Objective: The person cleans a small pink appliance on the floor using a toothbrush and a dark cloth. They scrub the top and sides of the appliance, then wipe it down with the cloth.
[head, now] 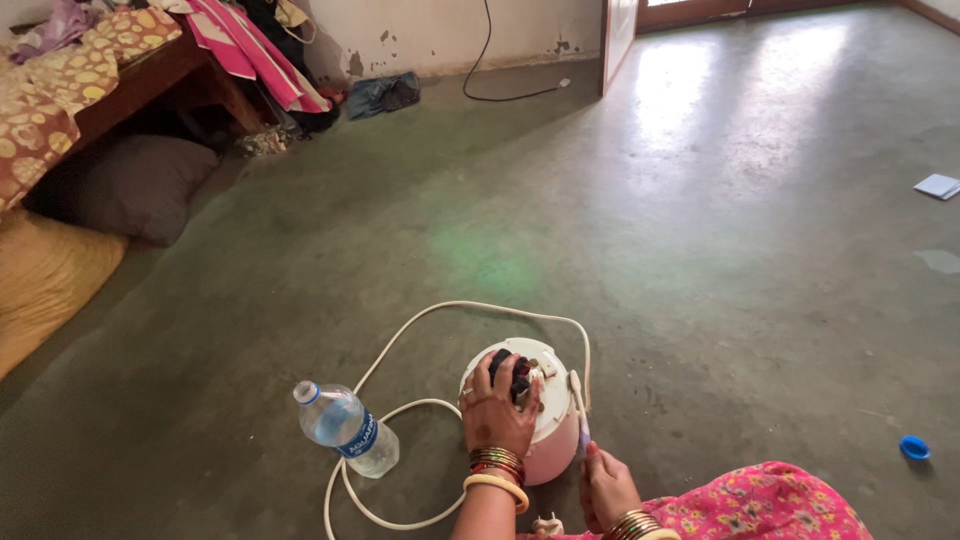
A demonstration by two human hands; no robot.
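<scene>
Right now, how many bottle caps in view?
2. One white cap on the water bottle left of the left hand; one loose blue cap on the floor at far right. Others may be hidden.

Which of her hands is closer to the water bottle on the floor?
The left hand. It rests on top of the white appliance, just right of the water bottle. The right hand is farther off, on the appliance's other side, holding a toothbrush.
</scene>
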